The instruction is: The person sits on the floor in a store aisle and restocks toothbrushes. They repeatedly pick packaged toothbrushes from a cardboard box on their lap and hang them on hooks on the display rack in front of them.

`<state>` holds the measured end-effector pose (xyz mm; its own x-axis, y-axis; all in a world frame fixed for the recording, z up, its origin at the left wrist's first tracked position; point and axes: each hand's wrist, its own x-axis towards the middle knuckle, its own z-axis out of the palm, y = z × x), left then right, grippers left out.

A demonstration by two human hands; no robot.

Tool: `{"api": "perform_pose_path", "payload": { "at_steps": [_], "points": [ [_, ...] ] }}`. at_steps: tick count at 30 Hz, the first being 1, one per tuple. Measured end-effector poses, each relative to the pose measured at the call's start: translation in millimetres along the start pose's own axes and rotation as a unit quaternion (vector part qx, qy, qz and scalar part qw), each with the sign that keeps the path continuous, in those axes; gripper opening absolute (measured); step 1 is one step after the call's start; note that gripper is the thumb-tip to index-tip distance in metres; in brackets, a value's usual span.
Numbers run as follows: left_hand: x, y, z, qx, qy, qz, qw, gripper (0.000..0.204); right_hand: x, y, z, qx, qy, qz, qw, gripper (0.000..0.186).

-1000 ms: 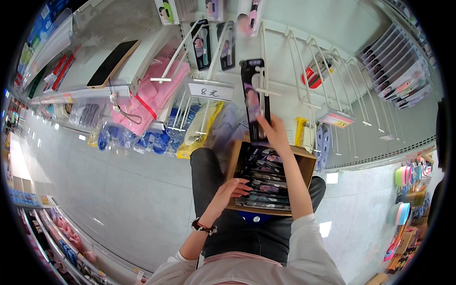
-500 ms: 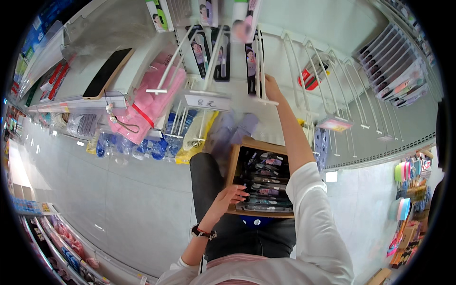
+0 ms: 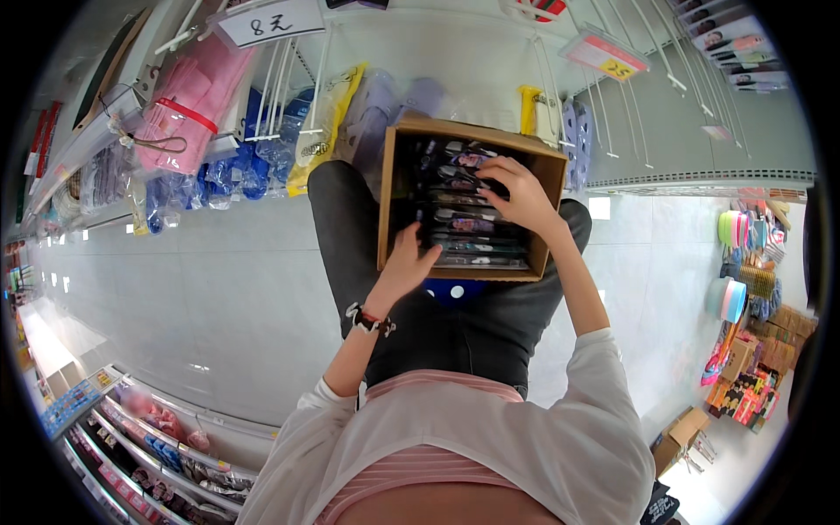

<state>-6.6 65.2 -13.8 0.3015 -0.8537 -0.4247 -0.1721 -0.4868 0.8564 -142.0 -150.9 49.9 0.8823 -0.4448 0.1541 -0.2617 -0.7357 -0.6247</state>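
Cardboard box (image 3: 391, 201) balanced on knees: left hand (image 3: 409, 262) steadies its packets (image 3: 464, 227), right hand (image 3: 516, 188) fingers curled gripping one; box could tip.

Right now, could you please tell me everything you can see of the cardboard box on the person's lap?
The cardboard box is brown, open-topped and rectangular, resting on the person's dark-trousered thighs. Its flaps stand up at the far side. Inside lie stacked flat dark packets with small pictures. The left hand rests on its near left edge, steadying it, while the right hand reaches in, fingers on the upper packets.
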Motion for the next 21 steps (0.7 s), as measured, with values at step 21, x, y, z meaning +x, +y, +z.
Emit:
{"api": "perform_pose_path", "payload": {
  "at_steps": [21],
  "points": [
    [-14.2,12.9,13.4,0.185,0.160,0.147,0.958,0.059,-20.7,32.9,37.3,-0.133,-0.300,0.149,0.933,0.082]
  ]
}}
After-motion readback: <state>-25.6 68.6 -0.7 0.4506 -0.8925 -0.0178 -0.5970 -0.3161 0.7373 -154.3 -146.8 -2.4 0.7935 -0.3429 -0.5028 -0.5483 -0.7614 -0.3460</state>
